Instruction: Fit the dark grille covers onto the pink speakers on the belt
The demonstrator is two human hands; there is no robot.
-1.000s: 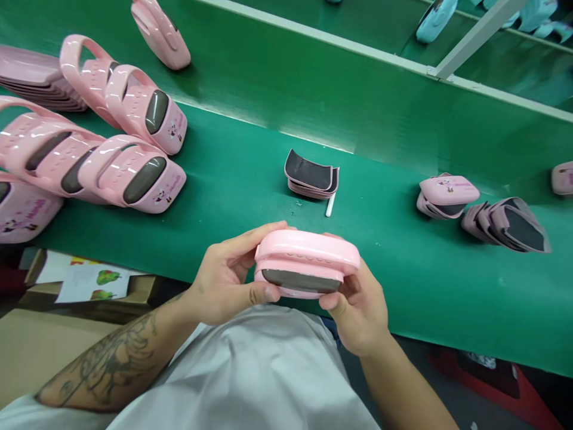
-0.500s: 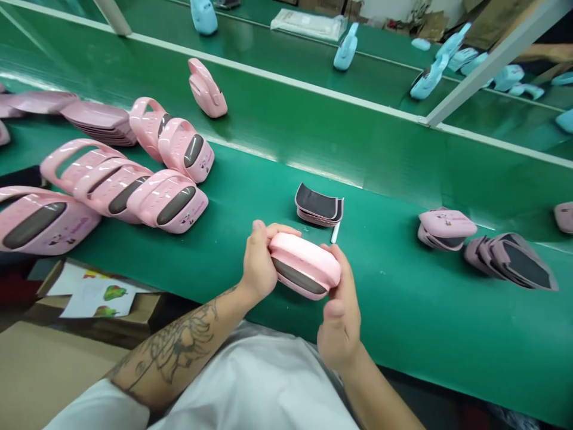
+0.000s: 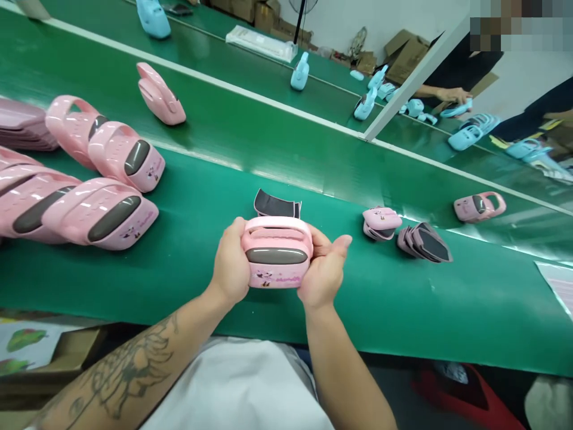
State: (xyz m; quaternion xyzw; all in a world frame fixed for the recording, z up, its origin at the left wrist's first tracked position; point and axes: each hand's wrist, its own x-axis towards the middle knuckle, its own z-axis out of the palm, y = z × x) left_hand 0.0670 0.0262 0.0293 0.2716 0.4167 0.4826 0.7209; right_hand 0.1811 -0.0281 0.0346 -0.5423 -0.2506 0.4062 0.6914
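Between my two hands is a pink plastic housing [image 3: 280, 279] with a loop handle on top, a long dark grey window and a printed picture on its front. My left hand [image 3: 230, 266] grips its left end, and my right hand [image 3: 323, 272] holds the right end with the thumb sticking out. Just beyond the housing lies a small stack of curved dark-faced panels [image 3: 274, 204], partly hidden. Several similar pink housings [image 3: 117, 218] stand in rows to the left.
To the right are a pink panel stack [image 3: 382, 220], more curved panels [image 3: 425, 242] and another pink housing [image 3: 480, 206]. A raised green ledge [image 3: 250, 131] runs along the back with a pink housing [image 3: 161, 95]. Beyond, a co-worker's hand [image 3: 454, 95] holds a light blue part.
The housing has turned so its printed front and handle face me. My view has shifted right, bringing a co-worker and another pink housing into sight.
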